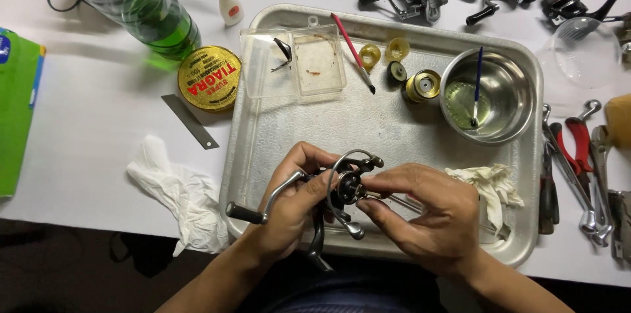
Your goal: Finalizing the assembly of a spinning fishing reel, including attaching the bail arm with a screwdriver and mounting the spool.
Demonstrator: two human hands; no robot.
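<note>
The left hand [289, 201] is closed around the body of a dark fishing reel [342, 188], with the crank handle [253, 211] sticking out toward 8 o'clock and its black knob past the tray's edge. The right hand [434, 211] pinches the front of the reel between thumb and fingertips, right at the rotor under the thin wire bail. Both hands hold the reel just above the near part of a metal tray [276, 122].

At 3 o'clock from the hands a crumpled rag [490, 185] lies on the tray. At 1 o'clock stands a steel bowl [490, 96] with a little yellowish liquid in it and a blue-handled brush [476, 86] leaning inside. Just beside the bowl, at 12 o'clock, sit a gold spool [422, 85] and some small yellow rings [384, 53], with a red-handled brush [353, 50] lying next to them. At 11 o'clock an open clear plastic box [315, 63] holds a few tiny parts; what they are cannot be told.

Off the tray, at 10 o'clock, lie a round yellow tin [209, 78], a flat metal strip [190, 122] and a bottle of green liquid [144, 11]. A white crumpled tissue [177, 195] rests at 9 o'clock. Pliers and wrenches [582, 162] lie at 3 o'clock, beyond the tray.
</note>
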